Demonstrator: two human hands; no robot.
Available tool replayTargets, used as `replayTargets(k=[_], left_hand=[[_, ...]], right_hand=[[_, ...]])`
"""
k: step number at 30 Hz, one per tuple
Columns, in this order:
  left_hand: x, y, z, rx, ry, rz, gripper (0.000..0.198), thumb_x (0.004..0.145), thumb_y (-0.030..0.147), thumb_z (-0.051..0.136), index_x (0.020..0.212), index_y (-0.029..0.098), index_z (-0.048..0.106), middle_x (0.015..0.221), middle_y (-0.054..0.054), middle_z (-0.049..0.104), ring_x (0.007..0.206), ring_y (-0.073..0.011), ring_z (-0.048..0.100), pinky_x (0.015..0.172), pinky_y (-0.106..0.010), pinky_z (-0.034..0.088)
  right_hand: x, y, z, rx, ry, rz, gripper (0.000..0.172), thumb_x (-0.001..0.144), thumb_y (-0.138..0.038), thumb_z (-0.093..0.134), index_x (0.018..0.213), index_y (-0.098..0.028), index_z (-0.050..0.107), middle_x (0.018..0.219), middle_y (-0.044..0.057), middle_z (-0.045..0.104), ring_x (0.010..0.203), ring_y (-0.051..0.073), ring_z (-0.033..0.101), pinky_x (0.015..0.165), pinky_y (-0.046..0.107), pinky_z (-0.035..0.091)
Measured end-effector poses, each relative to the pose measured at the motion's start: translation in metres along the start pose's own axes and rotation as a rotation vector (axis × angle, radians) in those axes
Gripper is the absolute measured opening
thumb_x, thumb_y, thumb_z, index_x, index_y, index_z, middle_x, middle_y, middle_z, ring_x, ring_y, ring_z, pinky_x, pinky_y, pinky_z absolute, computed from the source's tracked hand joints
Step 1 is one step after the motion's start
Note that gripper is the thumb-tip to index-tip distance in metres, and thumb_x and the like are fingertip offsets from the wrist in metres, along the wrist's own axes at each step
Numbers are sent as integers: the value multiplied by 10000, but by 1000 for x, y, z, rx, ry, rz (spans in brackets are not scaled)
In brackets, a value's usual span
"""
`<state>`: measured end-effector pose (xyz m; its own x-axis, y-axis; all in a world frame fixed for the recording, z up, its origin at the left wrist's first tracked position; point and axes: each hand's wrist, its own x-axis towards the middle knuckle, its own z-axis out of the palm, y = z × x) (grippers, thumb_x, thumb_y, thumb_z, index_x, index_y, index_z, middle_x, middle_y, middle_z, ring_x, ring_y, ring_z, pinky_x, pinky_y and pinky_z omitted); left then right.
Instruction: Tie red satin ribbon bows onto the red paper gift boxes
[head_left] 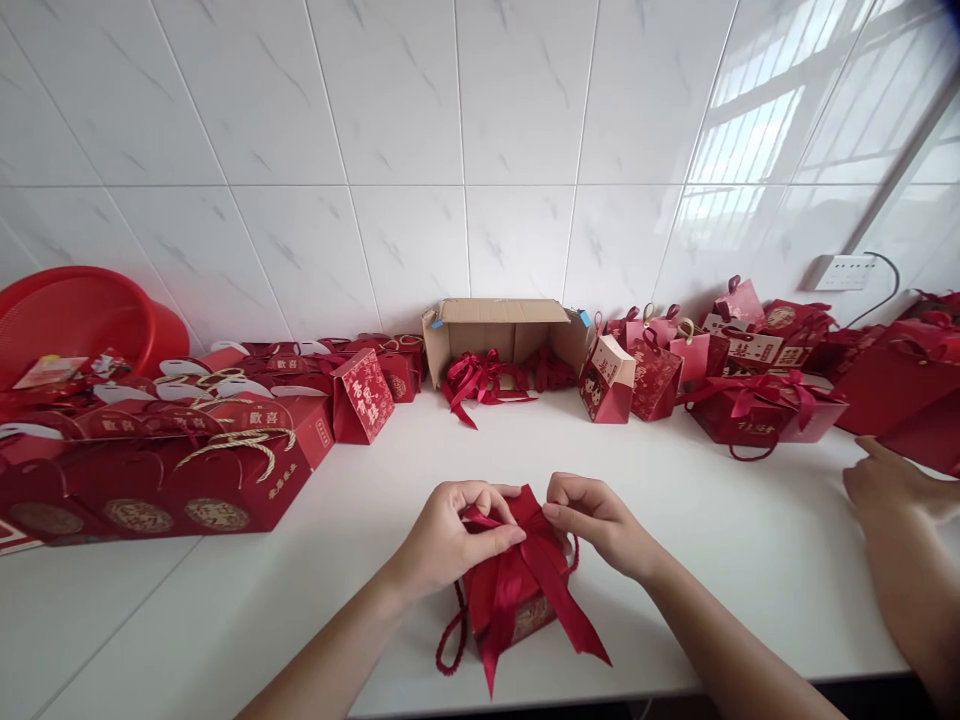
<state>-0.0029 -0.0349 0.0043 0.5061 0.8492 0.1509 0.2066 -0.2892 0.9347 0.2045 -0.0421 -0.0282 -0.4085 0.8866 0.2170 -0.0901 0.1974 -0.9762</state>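
A red gift box [531,618] with a gold emblem stands on the white table in front of me. Across its top lies a wide red ribbon [551,575], tied in a bow, its two pointed tails hanging toward me. The fingers of my left hand [457,535] pinch the left loop of the ribbon. My right hand [596,520] grips the ribbon at the bow's right side between thumb and forefinger. A twisted red cord handle [451,650] droops at the box's left side, and part of another shows at the right.
Red gift boxes [225,480] line the left side, beside a red plastic basin [161,335]. An open cardboard box [504,312] with red ribbons [487,378] sits against the tiled wall. More small boxes [656,375] stand at right, near a co-worker's hand [892,480].
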Motion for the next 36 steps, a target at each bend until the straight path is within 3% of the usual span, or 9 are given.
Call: replayTargets(k=[6,12,19,25,32,36], left_hand=[[0,0,-3,-49,-21,32,360,710,227,717,628,207,367,813,-41,663,1127,-267,580,898,-351,457],[-2,-2,-13,-12,-77,54,333,808,315,618,578,182,416,1146,-82,615,1226,-254,485,1008,-349,367],[-7,10,-18,-34,-92,38,187,799,265,577,675,203,451,1082,-74,652,1218,-251,477,1042,-394,333],[-4,7,-26,-52,-196,-34,203,782,251,530,587,193,523,1263,-63,586,1333,-285,333,1115,-435,216],[-6,7,-29,-103,-228,8,121,776,239,534,662,200,545,1299,-72,548,1357,-280,283,1101,-432,238],[-6,14,-22,-17,-183,-16,133,813,296,561,739,207,494,1233,-70,573,1300,-260,367,1048,-389,315]], right_hand=[[0,3,0,64,13,9,324,856,-386,581,645,-189,435,530,-45,511,459,91,491,465,229,374],[2,2,3,113,12,34,338,844,-405,595,652,-187,421,519,-56,485,452,78,450,460,215,358],[1,1,2,76,31,4,327,849,-394,588,648,-191,427,552,-48,460,495,90,441,501,237,344],[2,0,3,84,62,-40,349,845,-374,593,618,-186,406,587,-46,404,523,86,388,514,239,315],[1,2,5,89,50,-25,368,839,-402,590,611,-184,400,584,-48,385,527,85,354,513,236,285],[0,3,5,81,57,-18,373,833,-424,591,619,-187,401,575,-48,388,527,88,352,512,237,287]])
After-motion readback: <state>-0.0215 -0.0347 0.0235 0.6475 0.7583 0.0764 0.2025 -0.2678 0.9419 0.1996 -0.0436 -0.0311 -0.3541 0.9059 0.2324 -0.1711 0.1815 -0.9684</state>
